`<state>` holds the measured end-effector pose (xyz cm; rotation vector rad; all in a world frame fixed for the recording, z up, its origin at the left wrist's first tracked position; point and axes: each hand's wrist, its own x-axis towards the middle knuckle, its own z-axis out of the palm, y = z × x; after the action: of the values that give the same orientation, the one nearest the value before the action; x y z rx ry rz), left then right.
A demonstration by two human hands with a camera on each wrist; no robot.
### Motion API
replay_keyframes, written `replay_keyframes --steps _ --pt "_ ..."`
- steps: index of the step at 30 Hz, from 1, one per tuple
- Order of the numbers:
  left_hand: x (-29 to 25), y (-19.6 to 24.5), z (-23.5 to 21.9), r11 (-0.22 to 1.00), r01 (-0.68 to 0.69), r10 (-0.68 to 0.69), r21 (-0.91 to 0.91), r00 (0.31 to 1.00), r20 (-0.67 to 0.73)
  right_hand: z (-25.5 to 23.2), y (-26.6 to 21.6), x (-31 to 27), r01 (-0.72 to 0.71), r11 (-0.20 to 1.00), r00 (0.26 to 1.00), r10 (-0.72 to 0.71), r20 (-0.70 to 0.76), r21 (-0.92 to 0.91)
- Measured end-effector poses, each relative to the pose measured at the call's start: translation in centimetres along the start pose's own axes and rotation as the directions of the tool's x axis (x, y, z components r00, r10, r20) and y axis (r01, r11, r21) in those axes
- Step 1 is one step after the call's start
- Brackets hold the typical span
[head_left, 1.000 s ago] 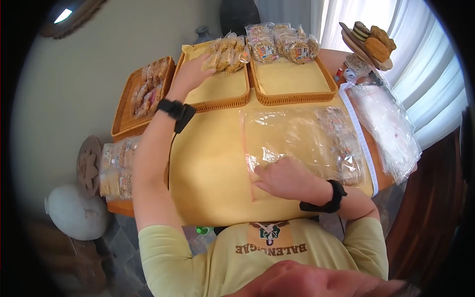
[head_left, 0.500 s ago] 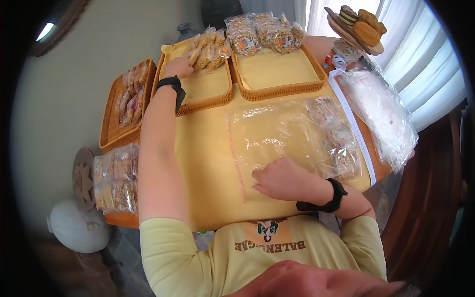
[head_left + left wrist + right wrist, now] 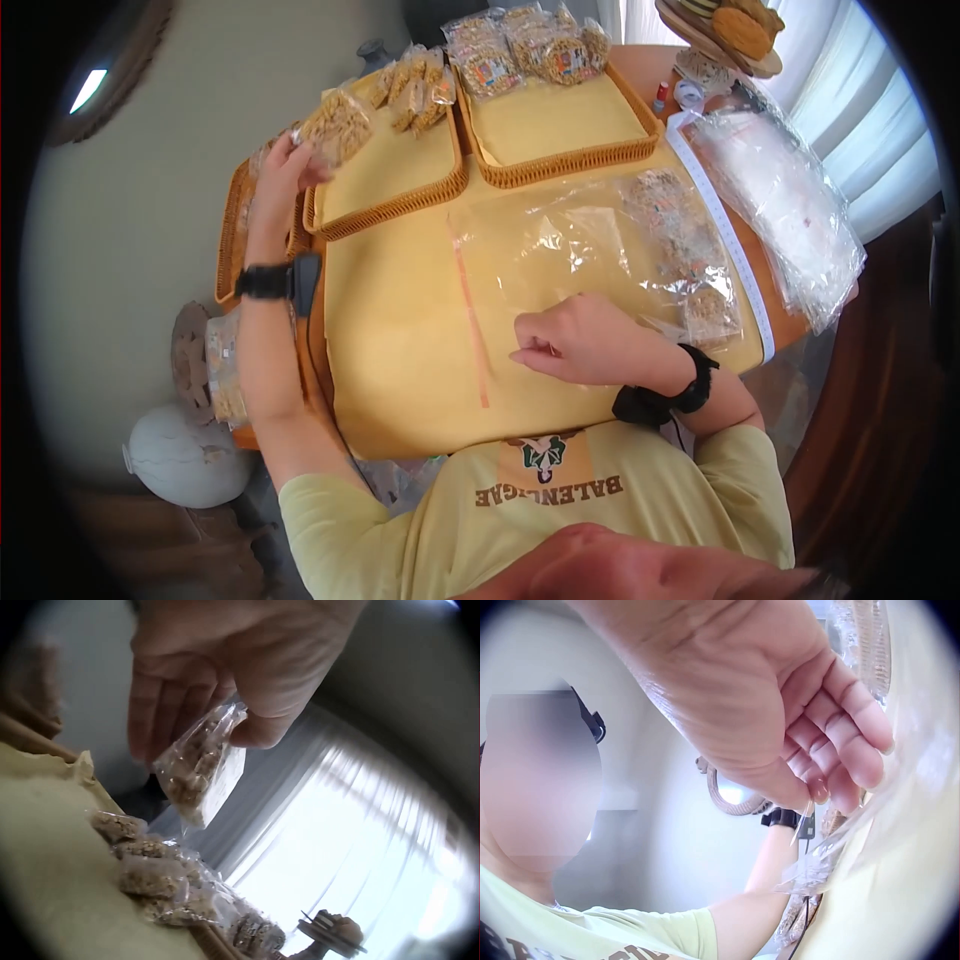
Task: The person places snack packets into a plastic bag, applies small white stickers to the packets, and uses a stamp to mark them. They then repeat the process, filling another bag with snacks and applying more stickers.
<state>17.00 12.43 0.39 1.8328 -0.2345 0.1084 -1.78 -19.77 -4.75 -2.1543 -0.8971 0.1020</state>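
My left hand [image 3: 285, 180] pinches a clear snack packet [image 3: 338, 128] above the left edge of the middle basket [image 3: 390, 203]. In the left wrist view the packet [image 3: 202, 761] hangs between thumb and fingers, with brown crunchy pieces and a white side. My right hand [image 3: 585, 340] is over a large clear plastic bag [image 3: 540, 235] lying on the yellow cloth [image 3: 390, 340]. Its thumb and forefinger pinch the bag's thin film [image 3: 808, 819], seen in the right wrist view. Several snack packets [image 3: 680, 240] lie inside the bag's right end. A pink strip [image 3: 470, 320] marks its left edge.
More packets [image 3: 415, 90] sit at the middle basket's back. The right basket [image 3: 580, 165] holds round snack packs [image 3: 520, 50]. At left stands another basket [image 3: 230, 240], with bagged packets [image 3: 225, 370] nearer me. A measuring tape [image 3: 735, 260] and a stack of clear bags [image 3: 785, 210] lie at right.
My left hand has taken a packet from the middle basket and moved it left and toward me. My right hand stays by the bag's open side, and the bag film has shifted slightly.
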Motion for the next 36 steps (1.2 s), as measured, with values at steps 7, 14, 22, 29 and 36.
replay_keyframes --steps 7,14,22,29,36 --pt "-12.8 0.9 6.8 0.864 0.504 -0.425 -0.009 0.738 0.524 0.2 -0.2 -0.4 0.048 0.996 0.998 -0.051 -0.043 -0.069" --pt "-12.5 0.9 12.1 0.756 0.653 -0.519 0.042 0.559 0.646 0.7 -0.4 -0.8 0.027 0.992 0.999 -0.031 -0.031 -0.126" --pt "-10.3 -0.7 19.8 0.798 0.598 -0.374 -0.078 0.593 0.713 1.7 -0.5 -0.6 0.112 0.980 0.993 -0.114 -0.004 -0.165" --pt "-7.6 0.5 23.1 0.798 0.580 -0.362 -0.165 0.680 0.637 2.1 -0.6 -0.6 0.163 0.975 0.981 -0.176 -0.077 -0.152" --pt "-6.7 -2.6 22.7 0.825 0.451 -0.165 -0.341 0.769 0.618 1.9 -0.1 -0.3 0.106 0.994 0.983 -0.107 -0.147 -0.015"
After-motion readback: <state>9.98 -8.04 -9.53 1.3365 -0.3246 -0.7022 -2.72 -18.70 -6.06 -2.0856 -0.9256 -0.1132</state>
